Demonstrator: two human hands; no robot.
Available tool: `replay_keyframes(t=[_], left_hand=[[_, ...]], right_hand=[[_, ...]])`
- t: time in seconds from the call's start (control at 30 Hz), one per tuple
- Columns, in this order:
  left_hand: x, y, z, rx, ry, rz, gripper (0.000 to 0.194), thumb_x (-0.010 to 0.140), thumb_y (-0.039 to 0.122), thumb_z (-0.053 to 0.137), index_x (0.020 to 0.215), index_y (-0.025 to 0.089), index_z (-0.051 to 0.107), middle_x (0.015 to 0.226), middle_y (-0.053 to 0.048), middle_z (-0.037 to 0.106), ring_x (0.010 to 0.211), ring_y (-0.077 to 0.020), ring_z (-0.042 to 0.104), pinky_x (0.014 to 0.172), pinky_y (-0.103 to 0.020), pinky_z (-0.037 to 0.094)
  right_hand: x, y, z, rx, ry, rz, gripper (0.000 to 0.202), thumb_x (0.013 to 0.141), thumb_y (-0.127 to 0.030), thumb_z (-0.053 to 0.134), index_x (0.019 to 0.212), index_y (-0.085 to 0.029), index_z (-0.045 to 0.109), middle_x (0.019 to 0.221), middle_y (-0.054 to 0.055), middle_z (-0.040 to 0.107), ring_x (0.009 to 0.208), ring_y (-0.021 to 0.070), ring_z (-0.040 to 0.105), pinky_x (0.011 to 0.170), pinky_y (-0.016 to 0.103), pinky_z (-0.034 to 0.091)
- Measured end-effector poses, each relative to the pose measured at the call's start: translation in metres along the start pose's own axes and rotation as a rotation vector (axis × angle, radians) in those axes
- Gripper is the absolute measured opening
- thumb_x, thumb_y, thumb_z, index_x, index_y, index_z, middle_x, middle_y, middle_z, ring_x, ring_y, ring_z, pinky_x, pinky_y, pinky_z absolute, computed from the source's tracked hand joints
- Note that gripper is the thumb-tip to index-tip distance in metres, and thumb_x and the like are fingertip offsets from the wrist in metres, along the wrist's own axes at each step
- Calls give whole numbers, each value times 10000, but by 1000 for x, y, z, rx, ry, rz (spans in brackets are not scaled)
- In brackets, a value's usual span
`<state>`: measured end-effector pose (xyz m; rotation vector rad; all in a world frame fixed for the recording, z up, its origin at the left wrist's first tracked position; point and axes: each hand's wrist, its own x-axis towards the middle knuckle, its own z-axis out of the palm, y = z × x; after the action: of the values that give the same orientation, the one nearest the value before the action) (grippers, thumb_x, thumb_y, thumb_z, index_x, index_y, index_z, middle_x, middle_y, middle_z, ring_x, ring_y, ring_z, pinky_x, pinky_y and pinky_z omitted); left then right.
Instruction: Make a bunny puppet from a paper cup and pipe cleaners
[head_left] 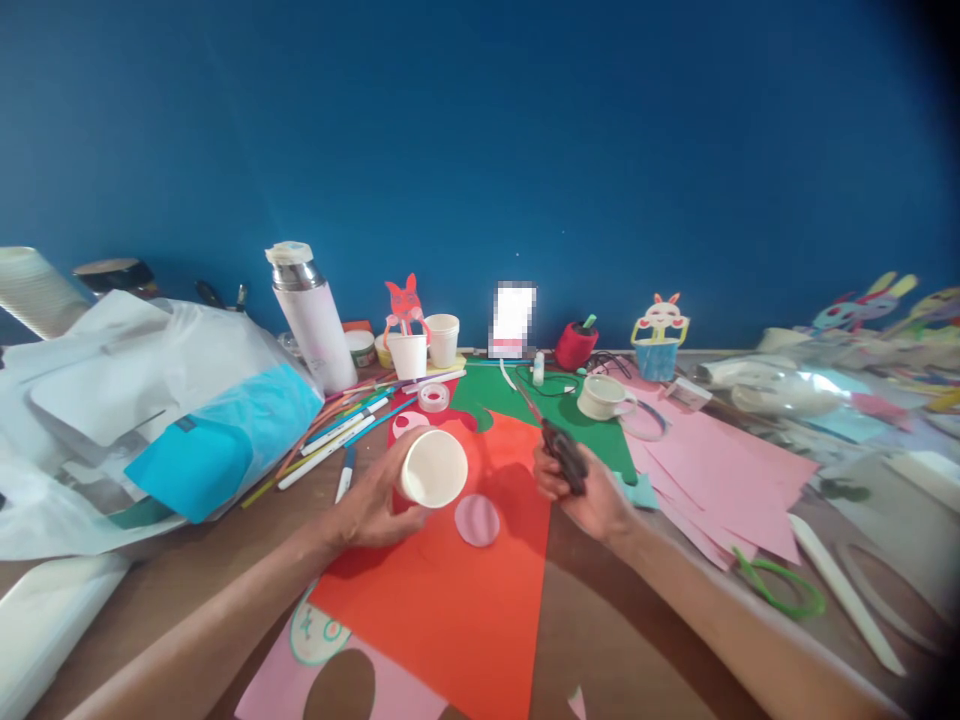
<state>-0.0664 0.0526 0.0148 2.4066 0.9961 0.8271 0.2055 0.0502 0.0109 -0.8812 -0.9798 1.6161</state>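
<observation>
My left hand is wrapped round a white paper cup, its open mouth tilted towards me. In my right hand is a black-handled tool with a thin metal shaft pointing up and away; its exact kind is unclear. Both hands are above an orange paper sheet, apart from each other. Between them, a pink paper circle lies on the sheet. Beyond the cup are a tape roll and red paper. Green paper lies farther back.
Pens and coloured sticks lie left, near a plastic bag and a flask. Decorated cups stand along the blue wall. To the right are a white mug, pink sheets and a green loop.
</observation>
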Motion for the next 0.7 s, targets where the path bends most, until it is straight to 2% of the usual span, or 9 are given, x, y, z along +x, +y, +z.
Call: replay_keyframes(t=[0.1, 0.17, 0.3, 0.37, 0.47, 0.57, 0.7], left_hand=[[-1, -2, -1, -17, -6, -14, 789, 635, 134, 516, 1338, 136, 157, 1366, -159, 294, 1249, -318, 280, 1018, -461, 262], [-1, -1, -1, -23, -2, -23, 765, 638, 134, 507, 1327, 134, 175, 1331, -151, 346, 1232, -297, 316, 1017, -437, 278], [0, 1, -2, -37, 27, -98, 711, 644, 162, 529, 1298, 137, 252, 1303, -138, 393, 1199, -292, 361, 1002, -426, 302], [0, 3, -4, -103, 28, -145, 663, 655, 200, 555, 1272, 154, 316, 1281, -118, 432, 1167, -299, 397, 981, -431, 325], [1, 9, -8, -359, -35, -193, 600, 674, 287, 598, 1225, 167, 392, 1164, -103, 540, 1065, -288, 496, 906, -409, 405], [3, 18, -12, -601, -130, -219, 610, 663, 347, 629, 1208, 178, 416, 1091, -97, 586, 992, -275, 547, 835, -389, 458], [5, 32, -12, -688, -265, -212, 563, 658, 366, 635, 1163, 186, 464, 1079, -85, 597, 968, -265, 559, 824, -395, 463]], right_hand=[[-4, 10, 3, 64, -93, 72, 74, 753, -230, 529, 753, -180, 474, 514, -68, 388, 391, 49, 328, 376, 163, 258], [-7, 12, 5, 60, -159, 115, 85, 776, -258, 531, 779, -184, 488, 540, -55, 437, 418, 59, 389, 402, 171, 300], [-11, 11, 9, 27, -228, 155, 153, 742, -276, 584, 835, -168, 530, 734, 12, 539, 615, 108, 520, 584, 240, 419], [-12, 11, 10, 6, -217, 141, 146, 733, -260, 581, 831, -164, 531, 752, 21, 539, 655, 119, 523, 617, 251, 424], [-12, 13, 10, -74, -161, 84, 115, 760, -262, 535, 833, -178, 507, 706, 3, 516, 608, 109, 501, 545, 222, 410], [-12, 14, 8, -302, -120, 28, 111, 808, -302, 472, 836, -195, 488, 651, -23, 489, 522, 89, 451, 468, 195, 375], [-14, 14, 13, -593, -17, -63, 154, 822, -332, 458, 742, -202, 442, 611, -48, 432, 499, 77, 392, 449, 179, 344]])
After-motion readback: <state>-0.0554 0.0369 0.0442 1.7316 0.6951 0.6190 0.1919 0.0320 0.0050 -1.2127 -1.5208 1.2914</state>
